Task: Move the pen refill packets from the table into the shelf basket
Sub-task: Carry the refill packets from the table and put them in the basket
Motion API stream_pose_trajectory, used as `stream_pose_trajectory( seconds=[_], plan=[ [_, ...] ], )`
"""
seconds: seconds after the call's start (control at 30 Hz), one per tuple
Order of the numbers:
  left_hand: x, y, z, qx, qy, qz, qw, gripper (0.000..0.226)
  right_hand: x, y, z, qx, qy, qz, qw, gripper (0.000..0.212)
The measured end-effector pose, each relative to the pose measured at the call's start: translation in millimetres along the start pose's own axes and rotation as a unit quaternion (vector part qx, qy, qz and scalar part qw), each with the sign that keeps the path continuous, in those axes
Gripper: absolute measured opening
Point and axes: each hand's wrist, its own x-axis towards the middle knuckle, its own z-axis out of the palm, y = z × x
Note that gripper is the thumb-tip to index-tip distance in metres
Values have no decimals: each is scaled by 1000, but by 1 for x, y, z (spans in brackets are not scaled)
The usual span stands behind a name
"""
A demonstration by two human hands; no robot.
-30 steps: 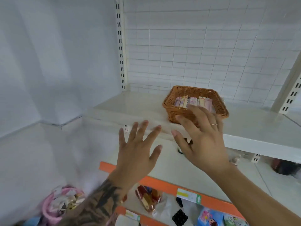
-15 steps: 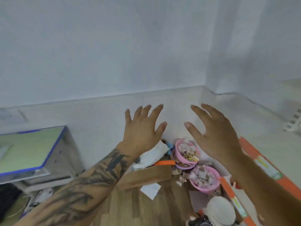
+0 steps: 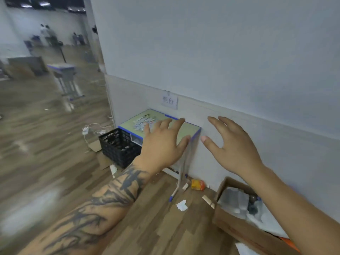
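Packets (image 3: 142, 124) sit in a loose heap on the tabletop (image 3: 185, 132), far-left part, against the wall; basket not in view. Left hand (image 3: 161, 144) and right hand (image 3: 231, 148) are both empty, fingers spread, each grip released, held up in front of the tabletop and not touching it. Step in hand looks like the approach for another pickup. Do it well: close in first, rake the heap together with flat fingers, pinch a stack from both ends so none slide into the crate (image 3: 119, 146) beside the tabletop.
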Motion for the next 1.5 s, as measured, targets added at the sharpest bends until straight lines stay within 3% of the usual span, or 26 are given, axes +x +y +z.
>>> stream_pose_trajectory(
  seconds=[0.23,0.43,0.6,0.73,1.0,1.23,1.5],
  plan=[
    [11,-172,-6,58,3,-108,992,60,103,-115,135,65,-46,-98,992,71],
    [7,-249,36,58,-54,-156,985,60,135,-140,234,75,-119,-116,983,73],
    [10,-285,89,39,-115,-198,973,58,150,-126,297,60,-190,-109,974,80],
    [28,-303,123,27,-140,-212,967,54,176,-109,340,46,-224,-114,967,72],
    [115,-336,189,34,-190,-246,950,54,264,-63,426,41,-304,-116,945,76],
    [224,-367,239,18,-221,-262,939,54,356,-24,473,48,-320,-89,942,64],
    [328,-412,297,31,-247,-209,946,59,437,5,525,45,-319,-26,946,65]
  ],
)
